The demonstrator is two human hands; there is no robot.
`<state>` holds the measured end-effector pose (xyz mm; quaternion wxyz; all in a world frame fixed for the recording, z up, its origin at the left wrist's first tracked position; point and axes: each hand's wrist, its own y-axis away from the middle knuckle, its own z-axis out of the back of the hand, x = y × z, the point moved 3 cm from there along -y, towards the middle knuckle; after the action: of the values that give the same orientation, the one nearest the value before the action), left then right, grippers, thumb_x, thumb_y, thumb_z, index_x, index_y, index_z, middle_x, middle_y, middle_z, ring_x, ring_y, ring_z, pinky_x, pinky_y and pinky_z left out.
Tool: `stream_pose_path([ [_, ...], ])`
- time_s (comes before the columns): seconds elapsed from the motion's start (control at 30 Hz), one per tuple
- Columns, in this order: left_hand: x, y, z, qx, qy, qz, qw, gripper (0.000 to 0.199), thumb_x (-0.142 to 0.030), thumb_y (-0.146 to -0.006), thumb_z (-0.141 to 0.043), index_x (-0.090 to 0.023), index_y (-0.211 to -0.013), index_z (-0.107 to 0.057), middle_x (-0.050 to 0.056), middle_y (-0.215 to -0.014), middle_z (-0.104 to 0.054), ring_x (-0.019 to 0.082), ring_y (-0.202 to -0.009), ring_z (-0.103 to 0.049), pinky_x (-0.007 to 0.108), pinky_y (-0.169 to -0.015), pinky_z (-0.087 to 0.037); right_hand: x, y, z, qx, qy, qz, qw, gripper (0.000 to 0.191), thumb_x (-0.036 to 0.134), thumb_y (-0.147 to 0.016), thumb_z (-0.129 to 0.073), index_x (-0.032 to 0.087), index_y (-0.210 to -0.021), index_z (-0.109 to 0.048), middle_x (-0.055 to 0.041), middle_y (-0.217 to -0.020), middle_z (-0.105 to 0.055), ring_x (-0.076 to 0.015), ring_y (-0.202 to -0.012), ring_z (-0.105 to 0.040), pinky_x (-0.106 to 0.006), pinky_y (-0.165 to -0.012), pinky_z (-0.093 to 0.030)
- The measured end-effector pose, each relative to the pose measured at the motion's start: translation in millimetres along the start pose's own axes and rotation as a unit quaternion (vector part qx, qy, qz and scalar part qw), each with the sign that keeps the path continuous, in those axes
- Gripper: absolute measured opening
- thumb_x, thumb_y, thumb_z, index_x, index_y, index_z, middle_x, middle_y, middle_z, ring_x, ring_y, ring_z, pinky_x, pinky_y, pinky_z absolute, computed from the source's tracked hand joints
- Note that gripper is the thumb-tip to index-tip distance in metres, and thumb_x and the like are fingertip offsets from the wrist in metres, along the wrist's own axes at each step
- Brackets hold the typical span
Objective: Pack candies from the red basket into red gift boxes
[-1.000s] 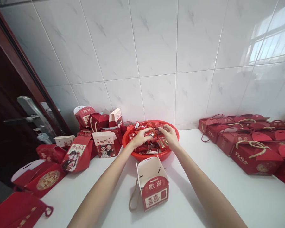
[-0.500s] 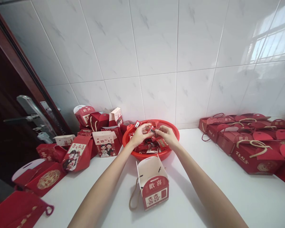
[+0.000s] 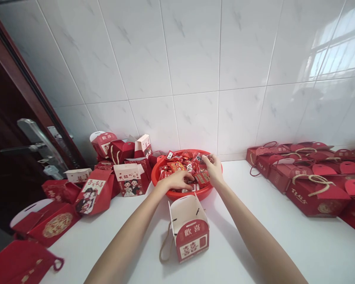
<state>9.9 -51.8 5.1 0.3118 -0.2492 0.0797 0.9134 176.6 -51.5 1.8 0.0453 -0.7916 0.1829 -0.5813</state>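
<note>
A red plastic basket (image 3: pixel 205 193) holds a heap of red-wrapped candies (image 3: pixel 177 166). My left hand (image 3: pixel 177 180) reaches over its near side, thumb and fingers apart and curved down among the wrappers. At the basket's right side, my right hand (image 3: pixel 214 169) has its fingers pinched at a wrapped candy (image 3: pixel 198 158) on the heap. In front of the basket stands a red and cream gift box (image 3: pixel 193 236) with its top open and a rope handle hanging at its left. The inside bottom of the box is hidden.
Several red gift boxes (image 3: pixel 96 189) cluster at the left, some stacked. More closed boxes with rope handles (image 3: pixel 316 193) fill the right side of the white table (image 3: pixel 236 244). A tiled wall (image 3: pixel 195 118) rises behind. A door with a metal handle (image 3: pixel 38 138) is at far left.
My hands, close together above the candies before, have moved apart. The left has lowered into the near part of the heap; the right has shifted toward the basket's right rim.
</note>
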Motion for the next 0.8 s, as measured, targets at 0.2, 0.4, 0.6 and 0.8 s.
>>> stream_pose_path([
  [0.2, -0.4, 2.3, -3.0, 0.046, -0.039, -0.022, 0.998, 0.026, -0.030, -0.066, -0.074, -0.024, -0.090, -0.081, 0.009, -0.115, -0.069, 0.028, -0.104, -0.063, 0.032, -0.091, -0.047, 0.4, 0.2, -1.4, 0.006, -0.004, 0.002, 1.000, 0.031, 0.051, -0.071, -0.069, 0.022, -0.078, -0.057, -0.0013, -0.080, -0.066, -0.0203, -0.080, -0.066, -0.033, -0.072, -0.054],
  [0.4, 0.4, 2.7, -6.4, 0.082, -0.100, 0.013, 0.992, 0.024, -0.022, -0.066, -0.068, -0.023, -0.087, -0.079, 0.010, -0.127, -0.064, 0.032, -0.114, -0.059, 0.036, -0.098, -0.044, 2.5, 1.8, -2.2, 0.006, -0.012, -0.002, 1.000, 0.028, 0.048, -0.071, -0.068, 0.022, -0.076, -0.056, 0.0009, -0.075, -0.064, -0.0184, -0.076, -0.065, -0.031, -0.069, -0.052],
  [0.6, 0.2, 2.1, -7.3, 0.066, -0.075, 0.005, 0.995, 0.008, -0.015, -0.060, -0.065, -0.019, -0.064, -0.070, 0.008, -0.112, -0.069, 0.028, -0.098, -0.064, 0.032, -0.085, -0.048, 4.6, 2.8, -2.2, 0.005, -0.003, 0.004, 1.000, 0.027, 0.047, -0.071, -0.067, 0.022, -0.075, -0.056, 0.0007, -0.074, -0.064, -0.0181, -0.074, -0.063, -0.030, -0.068, -0.051],
  [0.8, -4.8, 4.2, -5.8, 0.075, -0.108, 0.021, 0.991, 0.009, -0.019, -0.063, -0.063, -0.019, -0.068, -0.070, 0.010, -0.127, -0.065, 0.031, -0.107, -0.061, 0.035, -0.093, -0.045, 4.9, 3.3, -2.7, 0.006, -0.008, 0.008, 1.000, 0.029, 0.047, -0.069, -0.068, 0.022, -0.072, -0.054, 0.0022, -0.071, -0.060, -0.0172, -0.073, -0.061, -0.029, -0.065, -0.049],
])
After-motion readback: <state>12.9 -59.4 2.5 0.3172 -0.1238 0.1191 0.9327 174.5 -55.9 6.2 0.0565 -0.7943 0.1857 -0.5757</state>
